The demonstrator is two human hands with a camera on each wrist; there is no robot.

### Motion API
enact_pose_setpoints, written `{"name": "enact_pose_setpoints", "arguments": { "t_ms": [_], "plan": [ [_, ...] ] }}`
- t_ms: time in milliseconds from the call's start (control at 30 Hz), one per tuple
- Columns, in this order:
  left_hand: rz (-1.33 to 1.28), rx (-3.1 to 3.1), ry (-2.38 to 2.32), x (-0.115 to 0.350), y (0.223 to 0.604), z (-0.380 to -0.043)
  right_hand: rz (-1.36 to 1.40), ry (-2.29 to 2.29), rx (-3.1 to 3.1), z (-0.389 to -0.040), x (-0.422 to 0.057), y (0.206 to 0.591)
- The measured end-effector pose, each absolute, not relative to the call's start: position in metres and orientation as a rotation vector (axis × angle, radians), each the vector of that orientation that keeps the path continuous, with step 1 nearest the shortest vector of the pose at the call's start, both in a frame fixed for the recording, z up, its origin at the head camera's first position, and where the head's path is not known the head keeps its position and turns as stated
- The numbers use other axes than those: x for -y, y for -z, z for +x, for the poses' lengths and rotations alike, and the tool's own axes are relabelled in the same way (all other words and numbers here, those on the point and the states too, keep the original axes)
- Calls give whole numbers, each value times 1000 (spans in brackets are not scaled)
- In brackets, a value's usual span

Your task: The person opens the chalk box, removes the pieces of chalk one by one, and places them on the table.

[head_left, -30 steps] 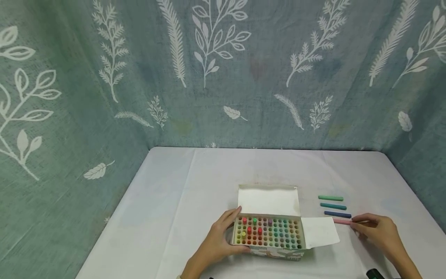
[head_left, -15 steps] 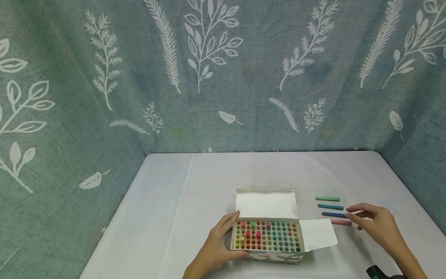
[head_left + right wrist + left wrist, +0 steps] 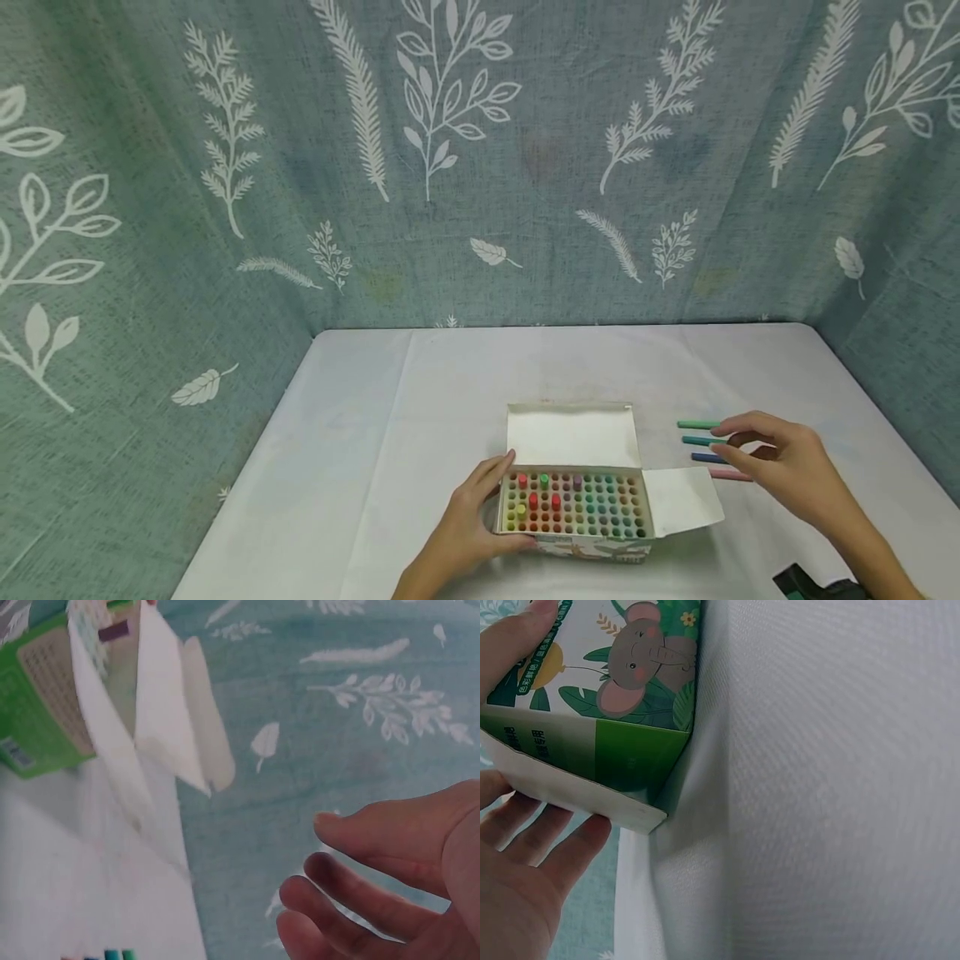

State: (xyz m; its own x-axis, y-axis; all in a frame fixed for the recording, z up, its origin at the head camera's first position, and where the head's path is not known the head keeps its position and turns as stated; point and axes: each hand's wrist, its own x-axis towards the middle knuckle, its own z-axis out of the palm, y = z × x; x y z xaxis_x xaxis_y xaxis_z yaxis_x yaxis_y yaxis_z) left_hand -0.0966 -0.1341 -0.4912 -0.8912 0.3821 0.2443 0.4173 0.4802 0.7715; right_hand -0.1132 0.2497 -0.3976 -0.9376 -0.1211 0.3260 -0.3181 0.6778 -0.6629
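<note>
My left hand (image 3: 468,517) grips the left end of an open chalk box (image 3: 592,547) in the head view. In the left wrist view its thumb lies on the elephant-printed face and its fingers touch the side flap (image 3: 570,791). Several chalk sticks stand in the holes, including a purple one (image 3: 577,482) and a yellow one (image 3: 521,511). My right hand (image 3: 783,462) hovers at the loose chalks, holding nothing, thumb and fingers apart. Near it lie green (image 3: 697,424), teal (image 3: 701,440), dark blue (image 3: 705,457) and pink chalks (image 3: 731,475), partly covered by the hand.
The box's lid (image 3: 572,435) stands raised at the back, and a white flap (image 3: 681,502) sticks out to its right. All rests on a white tablecloth (image 3: 420,392). A leaf-patterned curtain (image 3: 555,250) surrounds the table. A black device (image 3: 813,583) shows near the right wrist.
My right hand has let go of the pink chalk, which lies below the dark blue one. The hand has moved up and left over the row. My left hand keeps its grip on the box.
</note>
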Motion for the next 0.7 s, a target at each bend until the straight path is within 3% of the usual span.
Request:
{"name": "enact_pose_setpoints", "arguments": {
  "t_ms": [700],
  "plan": [
    [-711,2658,1400,134,492,-95,818,-1224,2489,-107,-193,385]
  ]
}}
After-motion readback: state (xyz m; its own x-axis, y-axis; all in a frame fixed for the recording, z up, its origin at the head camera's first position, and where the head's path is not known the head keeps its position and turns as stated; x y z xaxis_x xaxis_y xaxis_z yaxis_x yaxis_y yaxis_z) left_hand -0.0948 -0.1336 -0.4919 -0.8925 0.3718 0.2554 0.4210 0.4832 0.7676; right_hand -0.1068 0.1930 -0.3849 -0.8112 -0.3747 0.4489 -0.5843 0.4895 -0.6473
